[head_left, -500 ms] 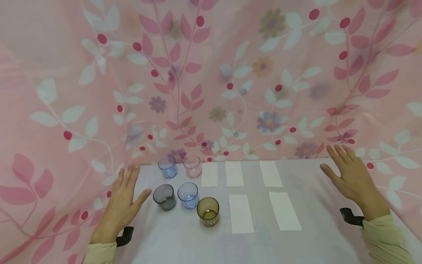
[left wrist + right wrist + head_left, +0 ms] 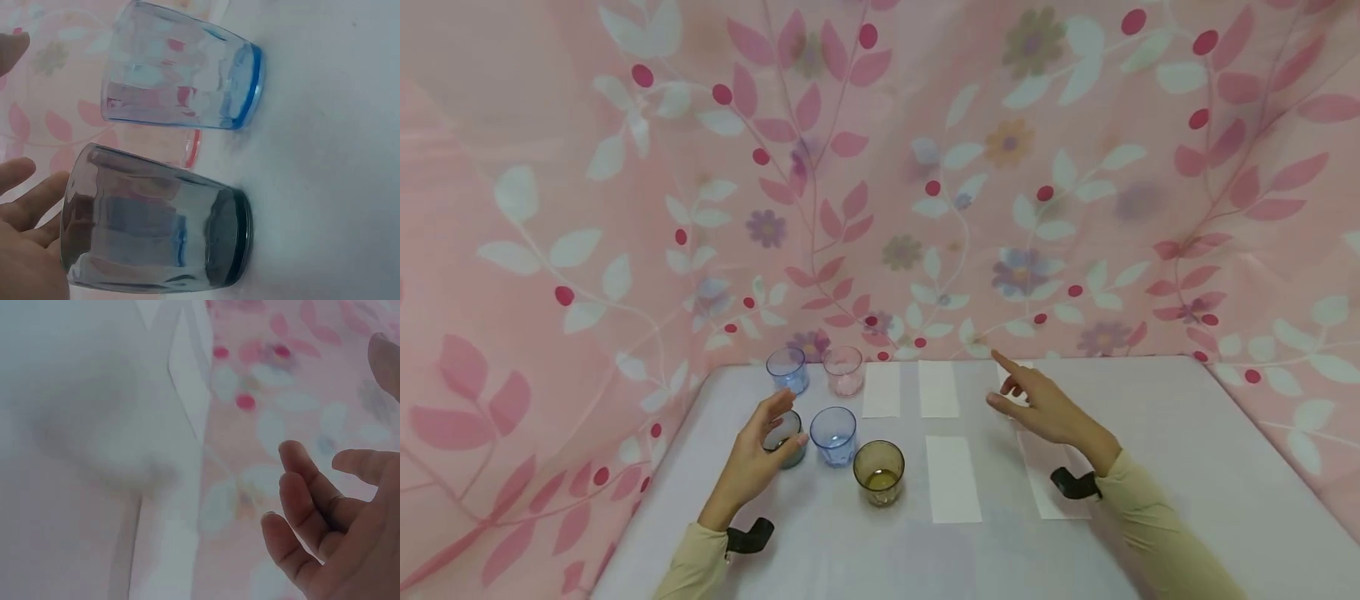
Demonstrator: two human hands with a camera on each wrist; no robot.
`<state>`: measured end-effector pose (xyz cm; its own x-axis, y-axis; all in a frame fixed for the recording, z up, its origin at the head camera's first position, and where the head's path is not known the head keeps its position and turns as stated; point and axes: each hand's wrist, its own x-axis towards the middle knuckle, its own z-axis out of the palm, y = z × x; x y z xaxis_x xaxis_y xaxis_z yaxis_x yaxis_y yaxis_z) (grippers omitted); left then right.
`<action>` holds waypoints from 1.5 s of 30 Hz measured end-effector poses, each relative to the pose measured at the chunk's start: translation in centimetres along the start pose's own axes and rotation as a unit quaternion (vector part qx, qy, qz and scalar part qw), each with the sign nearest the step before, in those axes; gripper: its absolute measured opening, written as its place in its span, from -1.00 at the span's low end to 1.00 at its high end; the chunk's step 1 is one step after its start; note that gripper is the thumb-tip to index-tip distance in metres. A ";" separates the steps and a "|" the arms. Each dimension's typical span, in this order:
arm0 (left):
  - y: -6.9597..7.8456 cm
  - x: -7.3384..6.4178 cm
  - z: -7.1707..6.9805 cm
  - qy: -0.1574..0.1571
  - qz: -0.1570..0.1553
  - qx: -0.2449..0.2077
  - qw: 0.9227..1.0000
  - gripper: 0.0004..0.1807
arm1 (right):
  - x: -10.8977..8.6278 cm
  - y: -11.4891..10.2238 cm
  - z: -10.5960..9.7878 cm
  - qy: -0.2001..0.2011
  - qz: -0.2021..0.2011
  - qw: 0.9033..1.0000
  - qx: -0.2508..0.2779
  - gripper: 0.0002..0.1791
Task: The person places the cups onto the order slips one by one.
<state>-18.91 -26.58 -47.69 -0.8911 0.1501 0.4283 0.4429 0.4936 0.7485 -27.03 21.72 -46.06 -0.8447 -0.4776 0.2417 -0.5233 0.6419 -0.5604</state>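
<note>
Over the left side of the table, my left hand (image 2: pixel 749 457) hovers at the smoky grey glass (image 2: pixel 156 231), thumb and fingers spread and relaxed. In the left wrist view the fingers lie behind the glass's rim; contact cannot be told. Beside it stand a blue glass (image 2: pixel 833 437) and an olive-brown glass (image 2: pixel 878 475). Another blue glass (image 2: pixel 787 375) and a pink glass (image 2: pixel 844 372) stand behind. My right hand (image 2: pixel 1041 408) is held above the papers on the right, index finger extended, the others loosely bent, holding nothing.
White paper rectangles (image 2: pixel 953 479) lie in two rows right of the glasses. The right hand and forearm partly cover two of them, including the front right paper (image 2: pixel 1056 492). A pink floral curtain (image 2: pixel 925 167) hangs behind the white table (image 2: pixel 887 558).
Both hands have moved inward from the table's sides. The left has come to the grey glass, the right over the right-hand papers. The glasses stay in place; the view has shifted slightly.
</note>
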 end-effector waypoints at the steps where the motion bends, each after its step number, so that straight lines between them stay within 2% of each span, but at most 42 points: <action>1: -0.1 0.0 0.3 0.008 0.007 0.005 1.000 -0.19 | 0.9 -0.3 0.7 -0.010 -0.003 1.000 0.001 -0.13; 4: -0.1 0.2 0.8 0.047 0.037 0.051 0.997 -0.18 | 3.3 -1.2 2.6 -0.040 -0.011 0.999 0.012 -0.10; 7: -0.2 0.4 0.8 0.083 0.065 0.099 0.989 -0.15 | 5.5 -1.6 4.3 -0.060 -0.020 0.998 0.019 -0.08; 9: -0.5 0.6 0.6 0.099 0.067 0.118 0.986 -0.11 | 6.7 -1.7 5.3 -0.069 -0.024 0.997 0.026 -0.06; 11: -1.1 0.6 0.3 0.099 0.048 0.114 0.987 -0.05 | 7.7 -1.6 6.1 -0.077 -0.022 0.996 0.027 -0.03; 13: -1.9 0.4 0.1 0.085 0.015 0.088 0.992 -0.01 | 8.6 -1.5 6.9 -0.083 -0.019 0.996 0.021 0.00; 16: -3.0 0.1 -0.2 0.049 -0.040 0.018 0.998 0.02 | 9.6 -1.4 7.7 -0.083 -0.015 0.996 -0.015 0.05; 19: -3.7 -0.1 -0.3 0.017 -0.069 -0.048 0.996 0.02 | 10.4 -1.1 8.2 -0.084 -0.011 0.995 -0.059 0.08; 22: -4.2 -0.2 -0.2 0.002 -0.085 -0.091 0.992 0.01 | 11.0 -1.0 8.5 -0.089 -0.009 0.993 -0.076 0.07; 25: -4.7 -0.5 -0.2 -0.008 -0.086 -0.139 0.986 -0.06 | 11.4 -0.7 9.1 -0.102 -0.002 0.991 -0.088 0.06; 30: -5.6 -0.9 -0.2 -0.026 -0.054 -0.197 0.979 -0.22 | 11.8 -0.3 10.2 -0.115 0.006 0.988 -0.107 0.06; 34: -6.0 -1.1 -0.1 -0.030 -0.042 -0.212 0.976 -0.24 | 11.9 -0.3 10.5 -0.118 0.007 0.987 -0.106 0.05; 45: -6.4 -1.3 0.0 -0.038 -0.047 -0.215 0.975 -0.23 | 12.0 -0.4 10.3 -0.148 0.011 0.981 -0.128 0.05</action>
<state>-20.55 -29.89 -53.04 -0.9271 0.1929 0.3213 0.3453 0.1062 0.9325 -35.85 9.55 -51.11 -0.8055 -0.5918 -0.0304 -0.5493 0.7650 -0.3363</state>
